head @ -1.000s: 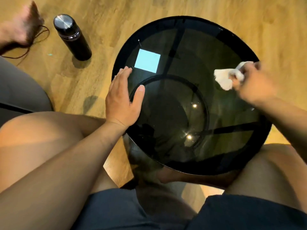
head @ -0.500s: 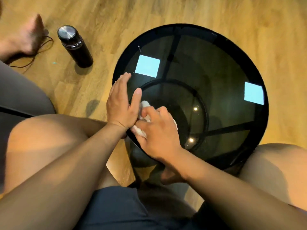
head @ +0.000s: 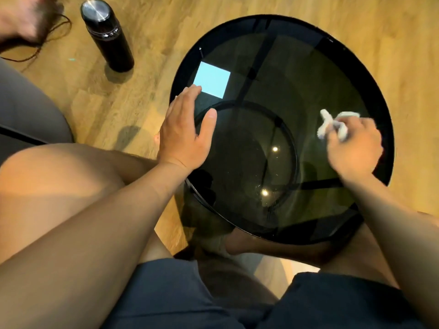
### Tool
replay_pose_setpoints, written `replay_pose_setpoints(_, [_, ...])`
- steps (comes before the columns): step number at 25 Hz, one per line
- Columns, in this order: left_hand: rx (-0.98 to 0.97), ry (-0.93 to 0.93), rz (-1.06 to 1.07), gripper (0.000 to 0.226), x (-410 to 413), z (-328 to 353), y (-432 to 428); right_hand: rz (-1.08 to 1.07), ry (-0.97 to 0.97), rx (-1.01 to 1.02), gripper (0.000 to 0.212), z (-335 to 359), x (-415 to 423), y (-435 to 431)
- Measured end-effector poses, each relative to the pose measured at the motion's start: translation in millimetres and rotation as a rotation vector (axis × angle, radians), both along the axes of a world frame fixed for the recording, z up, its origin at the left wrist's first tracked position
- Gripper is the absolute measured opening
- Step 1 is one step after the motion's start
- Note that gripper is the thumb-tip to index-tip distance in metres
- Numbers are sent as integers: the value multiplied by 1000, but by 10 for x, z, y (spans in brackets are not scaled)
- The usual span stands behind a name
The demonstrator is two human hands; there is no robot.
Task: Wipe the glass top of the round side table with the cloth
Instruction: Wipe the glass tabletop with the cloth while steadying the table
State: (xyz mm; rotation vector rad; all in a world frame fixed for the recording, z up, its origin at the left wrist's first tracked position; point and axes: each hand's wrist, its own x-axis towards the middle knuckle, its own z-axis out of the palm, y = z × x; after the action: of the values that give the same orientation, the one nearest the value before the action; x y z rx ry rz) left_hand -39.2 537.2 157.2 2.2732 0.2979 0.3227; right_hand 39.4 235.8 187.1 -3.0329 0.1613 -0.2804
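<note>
mid-wipe i'd say. right hand (head: 354, 148) had its fingers curled round the white cloth (head: 332, 125) on the right side of the glass tabletop (head: 297, 74). left hand (head: 185, 136) lay flat at the left edge, fingers straight. faint marks near the front looked undone.

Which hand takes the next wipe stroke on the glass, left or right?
Right. The right hand grips the cloth over the right side of the glass top. The left hand rests flat at the left rim, holding nothing.
</note>
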Motion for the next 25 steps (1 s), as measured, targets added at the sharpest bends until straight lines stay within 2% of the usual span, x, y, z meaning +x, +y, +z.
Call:
replay_pose_setpoints(4, [4,-11,-8,56,4,3,5,356,-14,124,17,-30,-749,1136])
replay_pose_setpoints(6, [13,-20,-11,57,4,10,13,585,59,175,21,-4,-1170,1467])
replay_pose_setpoints(8, [27,-5,-10,58,7,3,4,807,167,143,29,16,-1401,1532])
replay_pose_setpoints(11, [32,18,-8,57,-1,5,-9,969,323,65,32,102,-1492,931])
replay_pose_setpoints(14, [25,4,-2,54,-2,5,2,955,421,-73,27,287,-1497,-177])
replay_pose_setpoints(17, [18,1,9,52,-12,8,-9,861,499,-143,41,501,-1349,-568])
replay_pose_setpoints(19, [22,8,6,51,-4,22,-15,930,446,-170,31,459,-1349,-271])
replay_pose_setpoints(20, [30,11,8,51,0,21,-11,977,391,-127,23,399,-1379,-7])
replay_pose_setpoints(22, [49,9,7,50,3,22,-9,1004,301,20,23,240,-1434,623])
replay_pose_setpoints(25, [21,-41,17,52,21,21,17,787,191,207,19,63,-1344,1573])
